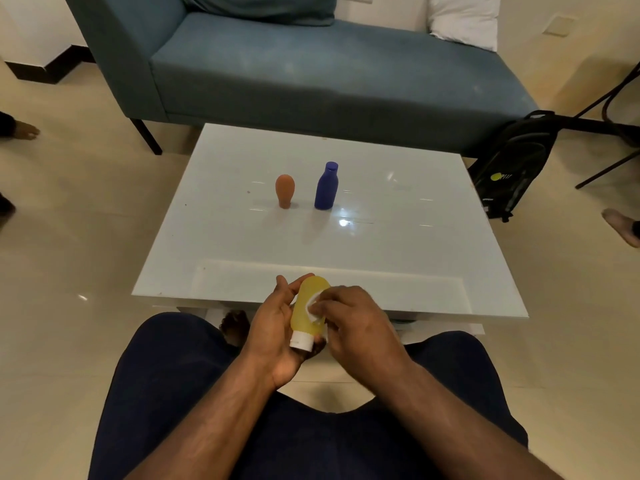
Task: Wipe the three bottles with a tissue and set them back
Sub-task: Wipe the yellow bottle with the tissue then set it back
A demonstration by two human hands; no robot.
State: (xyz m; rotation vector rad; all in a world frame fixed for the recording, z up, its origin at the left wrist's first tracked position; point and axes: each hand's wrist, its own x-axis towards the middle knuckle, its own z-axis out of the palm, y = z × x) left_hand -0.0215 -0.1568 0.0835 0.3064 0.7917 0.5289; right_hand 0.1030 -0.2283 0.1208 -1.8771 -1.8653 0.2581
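My left hand holds a yellow bottle with a white cap, cap end toward me, just in front of the table's near edge above my lap. My right hand pinches a small white tissue and presses it against the yellow bottle's side. On the white glass table an orange bottle and a blue bottle stand upright side by side near the middle, the orange one on the left.
A blue sofa stands behind the table with a white pillow on it. A black backpack leans on the floor at the right. Other people's feet show at the left and right edges.
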